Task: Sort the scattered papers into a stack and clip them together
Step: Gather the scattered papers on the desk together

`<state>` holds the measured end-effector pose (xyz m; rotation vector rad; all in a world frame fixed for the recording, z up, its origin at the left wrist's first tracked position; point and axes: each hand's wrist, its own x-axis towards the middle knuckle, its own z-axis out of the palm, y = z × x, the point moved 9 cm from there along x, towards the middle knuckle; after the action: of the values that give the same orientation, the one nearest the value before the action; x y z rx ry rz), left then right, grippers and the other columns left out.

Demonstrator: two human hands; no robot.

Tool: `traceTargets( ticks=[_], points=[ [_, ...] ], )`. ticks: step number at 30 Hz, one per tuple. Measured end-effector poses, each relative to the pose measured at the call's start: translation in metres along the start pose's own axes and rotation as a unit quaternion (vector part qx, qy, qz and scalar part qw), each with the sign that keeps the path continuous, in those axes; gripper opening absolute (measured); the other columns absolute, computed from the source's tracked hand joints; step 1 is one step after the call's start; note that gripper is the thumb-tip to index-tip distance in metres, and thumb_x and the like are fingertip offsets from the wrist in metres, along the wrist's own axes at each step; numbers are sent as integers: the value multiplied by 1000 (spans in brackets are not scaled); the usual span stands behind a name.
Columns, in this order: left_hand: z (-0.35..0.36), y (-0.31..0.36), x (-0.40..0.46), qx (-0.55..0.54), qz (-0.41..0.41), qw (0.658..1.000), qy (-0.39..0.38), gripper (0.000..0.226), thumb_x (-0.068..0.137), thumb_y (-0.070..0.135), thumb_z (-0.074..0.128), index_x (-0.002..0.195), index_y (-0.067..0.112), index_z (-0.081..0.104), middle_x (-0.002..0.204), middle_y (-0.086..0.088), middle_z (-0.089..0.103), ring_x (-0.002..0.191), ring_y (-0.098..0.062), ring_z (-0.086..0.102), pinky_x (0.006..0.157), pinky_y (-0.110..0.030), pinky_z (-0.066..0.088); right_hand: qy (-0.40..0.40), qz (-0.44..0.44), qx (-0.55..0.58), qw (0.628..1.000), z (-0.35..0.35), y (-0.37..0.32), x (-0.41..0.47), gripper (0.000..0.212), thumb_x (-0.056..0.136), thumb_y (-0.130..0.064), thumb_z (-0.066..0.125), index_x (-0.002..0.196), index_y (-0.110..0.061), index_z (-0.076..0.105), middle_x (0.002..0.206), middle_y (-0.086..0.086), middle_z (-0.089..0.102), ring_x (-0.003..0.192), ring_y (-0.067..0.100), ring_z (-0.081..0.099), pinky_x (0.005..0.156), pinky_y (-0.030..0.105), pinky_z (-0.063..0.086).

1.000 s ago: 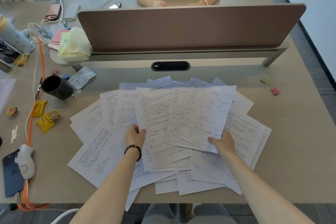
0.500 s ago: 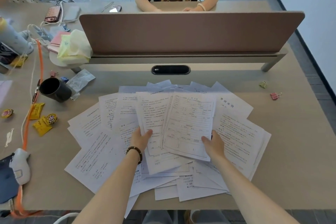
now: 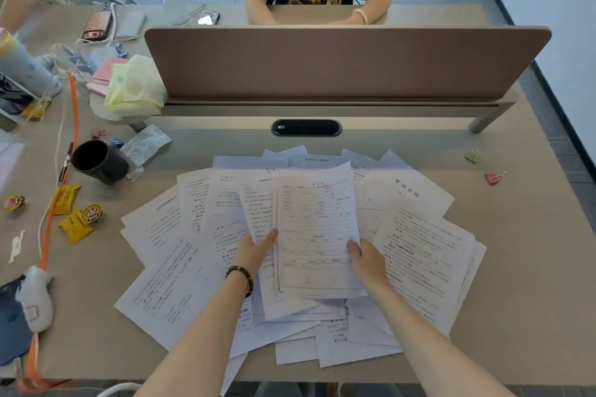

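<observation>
From your head camera, your left hand (image 3: 254,250) and right hand (image 3: 367,259) each pinch a side of a small stack of sheets (image 3: 317,235), thumbs on top. It sits above the scattered papers (image 3: 180,284) fanned across the desk (image 3: 532,267); two binder clips (image 3: 495,177) lie well apart to your right.

A single head-worn wide-angle view looks forward and steeply down onto the desk (image 3: 532,267) from close above, forearms entering at the bottom edge, the divider panel (image 3: 348,64) and a seated person beyond it.
</observation>
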<state>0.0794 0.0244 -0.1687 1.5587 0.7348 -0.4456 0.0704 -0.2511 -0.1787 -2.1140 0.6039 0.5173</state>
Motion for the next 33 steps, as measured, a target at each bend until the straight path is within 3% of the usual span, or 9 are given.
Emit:
traceTargets(
  ticks=[3,8,11,14,17,23,26,30,33],
  points=[
    [5,-5,3,26,-17,999,-9,36,89,24,72,123,17,64,120,-4,70,110,-25,66,98,-43,53,-19,-13,-25,999,9,-7,0,42,101,-31,54,89,6,70,82,7,64,75,25,63,61,29,43],
    [5,-6,2,46,-40,998,-14,32,93,12,64,125,7,61,121,-10,68,107,-28,65,98,-45,53,-39,-27,-30,998,19,-12,0,34,94,-32,64,95,1,75,112,1,50,101,19,55,86,26,40],
    [1,-9,0,-10,-58,998,-21,34,93,8,64,126,8,60,122,-9,68,109,-29,65,100,-48,51,-20,-30,1,999,13,-15,-4,29,94,-30,64,117,-12,66,117,3,54,106,20,58,87,26,43],
    [-5,-6,-3,-53,-66,996,-30,35,90,7,67,125,8,61,121,-10,69,108,-29,66,98,-49,52,7,-14,51,999,5,-17,-8,55,96,-31,62,146,-16,44,114,-1,56,104,16,58,92,29,47],
    [-11,-3,-5,-74,-62,995,-36,41,84,16,75,123,13,64,122,-8,71,111,-28,66,102,-52,50,-24,4,120,992,8,-23,-11,59,100,-34,57,152,-20,34,114,-5,58,109,16,56,97,31,44],
    [-11,17,-12,-77,-25,995,-51,34,83,30,77,115,19,68,115,1,72,114,-20,62,110,-44,41,-63,0,187,980,16,-38,-11,46,100,-35,57,143,-22,48,133,-1,60,123,20,57,109,41,45],
    [-8,29,-17,-71,-4,995,-63,42,82,32,78,118,16,66,117,-2,72,115,-23,62,111,-49,40,-69,-5,244,967,14,-44,-15,38,98,-36,59,133,-21,56,126,-3,65,116,17,61,104,43,49],
    [2,48,-26,-58,36,991,-119,30,79,30,75,104,12,76,108,-10,77,109,-32,68,103,-55,48,-112,-30,298,947,9,-53,-22,43,93,-41,66,132,-23,60,123,-7,70,115,13,64,102,39,50],
    [4,56,-30,-69,60,988,-121,23,80,27,76,99,14,78,106,-9,77,108,-32,68,103,-55,48,-95,-45,298,949,-1,-57,-25,28,95,-34,65,118,-20,68,116,-5,74,112,16,67,98,38,53]
  ],
)
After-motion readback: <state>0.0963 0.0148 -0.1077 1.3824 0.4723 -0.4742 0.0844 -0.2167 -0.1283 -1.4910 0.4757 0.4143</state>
